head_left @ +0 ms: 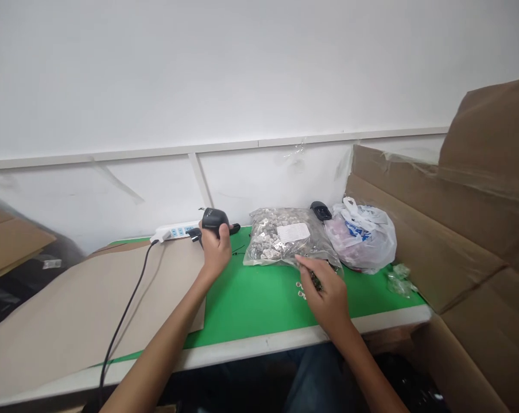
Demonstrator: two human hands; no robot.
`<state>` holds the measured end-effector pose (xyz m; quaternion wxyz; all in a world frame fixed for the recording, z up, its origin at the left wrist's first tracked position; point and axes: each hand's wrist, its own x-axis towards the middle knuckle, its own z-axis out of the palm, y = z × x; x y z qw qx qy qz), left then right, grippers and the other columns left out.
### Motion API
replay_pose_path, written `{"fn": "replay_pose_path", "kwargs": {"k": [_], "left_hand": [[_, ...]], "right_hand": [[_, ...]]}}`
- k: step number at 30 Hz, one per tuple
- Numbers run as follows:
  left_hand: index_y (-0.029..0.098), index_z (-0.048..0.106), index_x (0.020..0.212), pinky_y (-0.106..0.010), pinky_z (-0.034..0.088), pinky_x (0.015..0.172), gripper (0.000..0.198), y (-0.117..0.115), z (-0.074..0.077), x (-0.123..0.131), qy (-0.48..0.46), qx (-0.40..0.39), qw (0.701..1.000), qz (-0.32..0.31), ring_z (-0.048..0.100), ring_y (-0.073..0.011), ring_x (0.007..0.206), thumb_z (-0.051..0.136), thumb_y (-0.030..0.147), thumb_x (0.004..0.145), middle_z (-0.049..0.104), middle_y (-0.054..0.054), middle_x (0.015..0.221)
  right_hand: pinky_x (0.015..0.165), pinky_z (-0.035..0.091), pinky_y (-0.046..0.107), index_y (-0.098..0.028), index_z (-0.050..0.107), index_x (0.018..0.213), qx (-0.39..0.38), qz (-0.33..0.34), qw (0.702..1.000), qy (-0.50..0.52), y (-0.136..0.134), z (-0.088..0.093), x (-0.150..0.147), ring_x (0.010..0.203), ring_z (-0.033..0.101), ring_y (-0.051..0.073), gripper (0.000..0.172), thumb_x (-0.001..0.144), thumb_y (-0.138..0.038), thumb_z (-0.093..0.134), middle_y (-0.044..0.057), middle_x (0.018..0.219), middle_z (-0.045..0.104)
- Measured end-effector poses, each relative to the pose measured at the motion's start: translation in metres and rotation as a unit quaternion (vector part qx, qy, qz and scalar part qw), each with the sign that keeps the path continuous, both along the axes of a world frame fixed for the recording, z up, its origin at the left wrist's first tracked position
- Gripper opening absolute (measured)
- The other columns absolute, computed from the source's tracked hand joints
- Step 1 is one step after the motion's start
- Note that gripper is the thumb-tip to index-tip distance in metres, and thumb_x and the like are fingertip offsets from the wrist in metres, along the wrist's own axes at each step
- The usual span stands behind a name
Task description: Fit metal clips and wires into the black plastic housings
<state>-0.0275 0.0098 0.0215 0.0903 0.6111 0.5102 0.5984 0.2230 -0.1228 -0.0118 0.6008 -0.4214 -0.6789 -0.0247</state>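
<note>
Near the wall, my left hand [216, 249] is wrapped around a black handheld device with a rounded head [215, 218], lifted in front of a power strip. My right hand [326, 289] is over the green tabletop by the front edge of a clear plastic bag [268, 229] full of small metal parts. Its thumb and forefinger are pinched together; whatever is between them is too small to tell. A few small pale pieces [301, 295] lie just left of that hand, and some dark bits are partly hidden behind its fingers.
A white power strip [179, 232] with a black cable [130, 310] sits at the back left, beyond flat cardboard [156, 287]. Right of the bag are a black tray-like piece [321, 211], a knotted white plastic bag [367, 241] and crumpled clear plastic [401, 281]. Cardboard walls [414, 229] border the right side.
</note>
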Motion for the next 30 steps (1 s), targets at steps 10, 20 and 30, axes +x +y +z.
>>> {"fn": "replay_pose_path", "kwargs": {"k": [10,20,30], "left_hand": [[0.010,0.065,0.107,-0.026,0.056,0.054,0.052,0.001,0.024,0.053,-0.609,-0.316,0.611,-0.396,0.063,-0.0154,0.058,0.024,0.041,0.102,0.069,-0.011,0.081],[-0.001,0.040,0.155,-0.031,0.065,0.074,0.064,-0.008,0.014,0.033,-0.587,-0.356,0.580,-0.440,0.075,-0.0282,0.111,0.027,0.039,0.107,0.071,-0.026,0.127],[0.003,0.031,0.160,-0.025,0.064,0.070,0.067,-0.006,0.008,0.035,-0.607,-0.358,0.570,-0.422,0.078,-0.0245,0.099,0.027,0.046,0.108,0.073,-0.024,0.123]], "right_hand": [[0.079,0.057,0.033,-0.022,0.070,0.114,-0.074,0.150,0.957,0.239,0.137,0.051,-0.057,0.081,0.069,0.018,0.027,0.090,-0.032,0.062,0.002,0.090,0.070],[0.084,0.060,0.037,-0.019,0.075,0.102,-0.245,0.216,0.882,0.340,0.140,0.021,-0.050,0.087,0.074,0.022,0.042,0.074,-0.048,0.084,0.007,0.093,0.078],[0.082,0.060,0.035,-0.020,0.079,0.093,-0.271,0.243,0.854,0.372,0.137,0.020,-0.055,0.088,0.073,0.021,0.040,0.068,-0.049,0.090,0.007,0.097,0.079]]}}
